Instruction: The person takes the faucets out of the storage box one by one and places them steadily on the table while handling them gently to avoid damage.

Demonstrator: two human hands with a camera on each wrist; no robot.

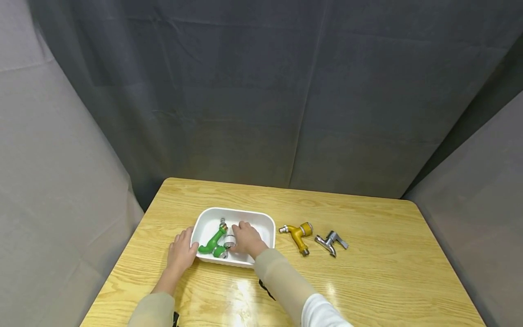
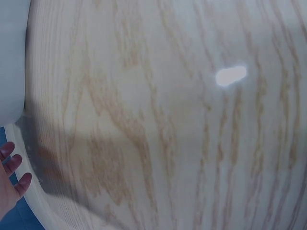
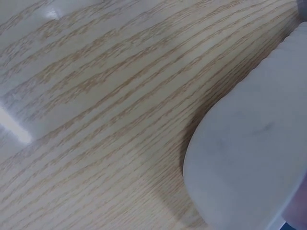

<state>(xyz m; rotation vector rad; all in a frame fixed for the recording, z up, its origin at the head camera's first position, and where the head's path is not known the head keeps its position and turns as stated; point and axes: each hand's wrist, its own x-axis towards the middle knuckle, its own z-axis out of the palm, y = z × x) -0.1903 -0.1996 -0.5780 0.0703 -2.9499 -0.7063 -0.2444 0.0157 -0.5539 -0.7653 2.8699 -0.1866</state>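
A white plastic basin (image 1: 266, 221) stands on the table. In its left half lies a green tap (image 1: 210, 246) with metal ends. My right hand (image 1: 247, 239) reaches into the basin and holds a white tap with a chrome part (image 1: 229, 240), right beside the green one; much of it is hidden under the fingers. My left hand (image 1: 182, 250) rests against the basin's left side, its fingers relaxed along the outer wall and the thumb at the rim. In the left wrist view, the fingertips of my left hand (image 2: 14, 167) show at the left edge.
Right of the basin, a yellow tap (image 1: 299, 235) with metal ends lies on the wooden table (image 1: 384, 268). Farther right is a chrome tap (image 1: 330, 243) with a lever handle. A dark grey curtain (image 1: 245, 100) hangs behind the table, with light grey cloth at both sides.
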